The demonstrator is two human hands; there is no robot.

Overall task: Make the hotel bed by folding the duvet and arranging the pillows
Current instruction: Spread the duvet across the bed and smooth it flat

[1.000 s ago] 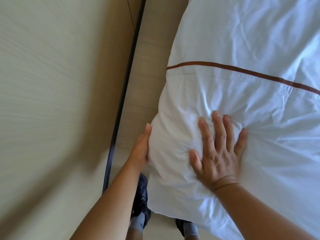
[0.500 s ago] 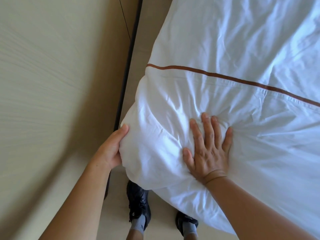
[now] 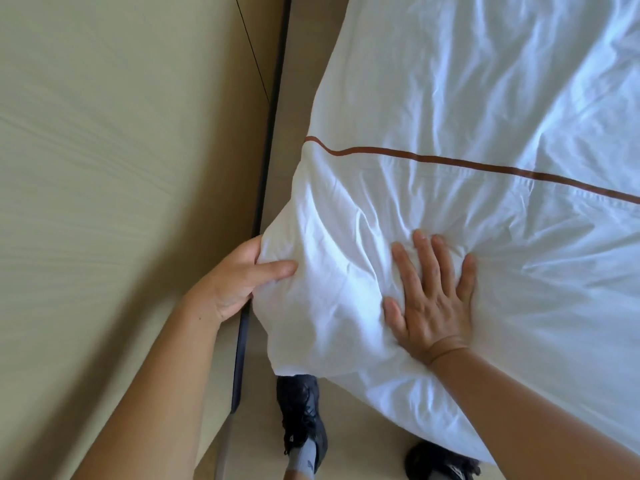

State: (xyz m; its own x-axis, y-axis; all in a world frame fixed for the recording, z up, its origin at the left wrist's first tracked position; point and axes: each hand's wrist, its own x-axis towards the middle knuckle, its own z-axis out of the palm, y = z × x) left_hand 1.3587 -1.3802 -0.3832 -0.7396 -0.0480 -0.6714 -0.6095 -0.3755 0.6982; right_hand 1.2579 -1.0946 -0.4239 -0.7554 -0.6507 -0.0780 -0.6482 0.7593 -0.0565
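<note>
A white duvet (image 3: 467, 98) with a thin brown stripe (image 3: 485, 164) across it fills the right of the head view, creased and puffy at its near corner. My left hand (image 3: 239, 282) grips that corner's outer edge, thumb on top of the fabric and fingers hidden under it. My right hand (image 3: 433, 292) lies flat on top of the duvet just right of the corner, fingers spread and pressing a dent into it. No pillows are in view.
A beige wall (image 3: 121, 168) with a dark baseboard strip (image 3: 263, 188) runs close along the left, leaving a narrow strip of tan floor (image 3: 304, 64) beside the bed. My two dark shoes (image 3: 301, 417) stand under the duvet corner.
My left hand went from a flat palm against the corner's side to a grip with the thumb over the fabric. The corner bulged out leftward toward the wall. My right hand stayed pressed flat.
</note>
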